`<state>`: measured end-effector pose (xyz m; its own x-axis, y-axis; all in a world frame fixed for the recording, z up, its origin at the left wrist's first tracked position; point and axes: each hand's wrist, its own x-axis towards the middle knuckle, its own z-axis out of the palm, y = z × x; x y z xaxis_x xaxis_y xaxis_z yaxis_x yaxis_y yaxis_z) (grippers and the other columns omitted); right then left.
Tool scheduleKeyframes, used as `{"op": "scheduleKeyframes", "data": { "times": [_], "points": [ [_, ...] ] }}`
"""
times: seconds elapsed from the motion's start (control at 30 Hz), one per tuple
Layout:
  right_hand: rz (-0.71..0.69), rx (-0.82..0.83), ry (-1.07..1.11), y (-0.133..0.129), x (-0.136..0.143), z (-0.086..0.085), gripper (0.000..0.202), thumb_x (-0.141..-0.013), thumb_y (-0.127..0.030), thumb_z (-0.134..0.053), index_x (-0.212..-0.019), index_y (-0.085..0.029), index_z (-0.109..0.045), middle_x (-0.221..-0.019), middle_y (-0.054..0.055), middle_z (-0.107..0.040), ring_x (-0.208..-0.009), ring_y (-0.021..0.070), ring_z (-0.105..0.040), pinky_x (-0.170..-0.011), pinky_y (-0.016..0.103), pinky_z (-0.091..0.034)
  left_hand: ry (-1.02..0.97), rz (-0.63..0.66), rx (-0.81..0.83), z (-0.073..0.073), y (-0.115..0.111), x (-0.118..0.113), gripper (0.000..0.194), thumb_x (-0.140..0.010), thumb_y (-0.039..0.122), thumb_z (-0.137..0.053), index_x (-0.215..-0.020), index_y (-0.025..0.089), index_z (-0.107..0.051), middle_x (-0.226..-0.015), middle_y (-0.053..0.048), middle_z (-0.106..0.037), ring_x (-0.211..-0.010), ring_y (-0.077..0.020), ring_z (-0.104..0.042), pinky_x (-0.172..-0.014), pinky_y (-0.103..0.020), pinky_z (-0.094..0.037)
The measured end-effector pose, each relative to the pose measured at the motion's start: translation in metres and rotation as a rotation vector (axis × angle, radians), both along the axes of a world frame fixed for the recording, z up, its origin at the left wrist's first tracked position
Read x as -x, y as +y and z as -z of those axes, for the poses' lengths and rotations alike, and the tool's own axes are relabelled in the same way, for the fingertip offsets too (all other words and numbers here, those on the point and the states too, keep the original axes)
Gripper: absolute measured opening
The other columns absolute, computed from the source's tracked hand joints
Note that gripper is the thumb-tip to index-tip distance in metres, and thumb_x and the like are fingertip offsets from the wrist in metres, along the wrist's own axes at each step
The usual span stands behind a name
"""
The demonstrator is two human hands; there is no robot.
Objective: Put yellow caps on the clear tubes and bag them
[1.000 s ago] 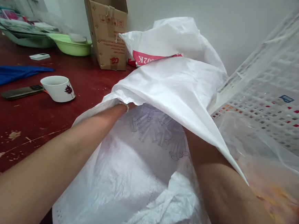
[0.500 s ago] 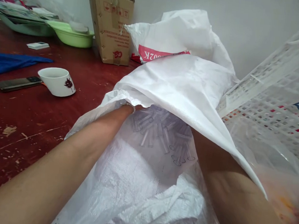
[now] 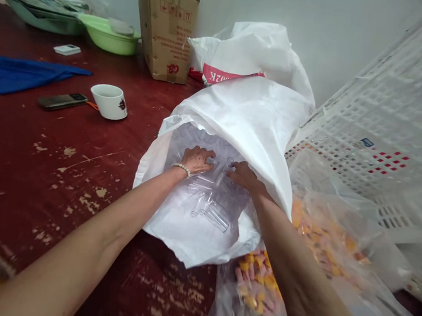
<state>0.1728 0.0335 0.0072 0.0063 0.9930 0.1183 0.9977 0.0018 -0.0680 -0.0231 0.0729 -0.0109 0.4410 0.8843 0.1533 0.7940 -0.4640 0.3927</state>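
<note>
Head view, left hand (image 3: 198, 160), right hand (image 3: 245, 176) amid half-hidden clear tubes (image 3: 218, 218), both grips unclear

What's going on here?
A person has both bare hands inside the open mouth of a white sack lying on a worn red surface. The left hand and right hand are among loose clear tubes; how firmly either grips is unclear. Some tubes lie near the sack's mouth. A white cup stands to the left, a perforated white basket to the right.
</note>
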Motion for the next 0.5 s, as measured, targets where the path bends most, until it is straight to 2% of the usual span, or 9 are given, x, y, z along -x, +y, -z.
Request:
{"op": "scheduleKeyframes", "data": {
  "times": [0.13, 0.27, 0.37, 0.43, 0.5],
  "points": [
    [0.058, 0.239, 0.046, -0.039, 0.015, -0.004, 0.052, -0.080, -0.056, -0.053, -0.122, -0.025, -0.056, -0.123, 0.012, -0.050, -0.096, 0.0240, -0.062, -0.079, 0.035, -0.050, 0.018, -0.016, -0.067, 0.003, -0.049, 0.012, 0.036, -0.075, 0.034, -0.053, -0.111, 0.028, -0.059, -0.110, -0.009, -0.063, -0.115, -0.0320, -0.043, -0.094, -0.052, -0.030],
    [0.073, 0.314, 0.070, -0.072, 0.029, -0.009, 0.055, -0.082, -0.055, -0.046, -0.130, -0.027, -0.049, -0.131, 0.011, -0.044, -0.107, 0.0290, -0.057, -0.089, 0.040, -0.045, 0.065, 0.006, -0.078, 0.003, -0.080, 0.024, 0.040, -0.080, 0.037, -0.049, -0.120, 0.030, -0.053, -0.118, -0.009, -0.060, -0.116, -0.0311, -0.044, -0.095, -0.056, -0.030],
    [0.058, 0.281, 0.088, -0.093, 0.036, -0.012, 0.053, -0.084, -0.054, -0.045, -0.131, -0.030, -0.048, -0.140, 0.011, -0.036, -0.117, 0.0323, -0.050, -0.095, 0.044, -0.040, 0.086, 0.032, -0.045, -0.002, -0.091, 0.035, 0.047, -0.080, 0.038, -0.050, -0.127, 0.033, -0.048, -0.132, -0.007, -0.052, -0.119, -0.0307, -0.043, -0.095, -0.058, -0.032],
    [0.051, 0.206, 0.100, -0.104, 0.041, -0.016, 0.052, -0.085, -0.054, -0.045, -0.131, -0.029, -0.047, -0.146, 0.010, -0.027, -0.126, 0.0334, -0.040, -0.100, 0.044, -0.035, 0.055, 0.033, -0.037, -0.007, -0.095, 0.045, 0.053, -0.079, 0.030, -0.050, -0.132, 0.032, -0.044, -0.140, -0.008, -0.044, -0.127, -0.0295, -0.038, -0.096, -0.056, -0.034],
    [0.028, 0.044, 0.118, -0.115, 0.048, -0.023, 0.049, -0.087, -0.050, -0.045, -0.128, -0.023, -0.050, -0.144, 0.011, -0.030, -0.127, 0.0309, -0.037, -0.102, 0.041, -0.033, -0.039, 0.018, -0.045, -0.014, -0.099, 0.056, 0.057, -0.077, 0.016, -0.046, -0.133, 0.028, -0.043, -0.142, -0.008, -0.041, -0.130, -0.0254, -0.037, -0.100, -0.049, -0.036]
  ]
}}
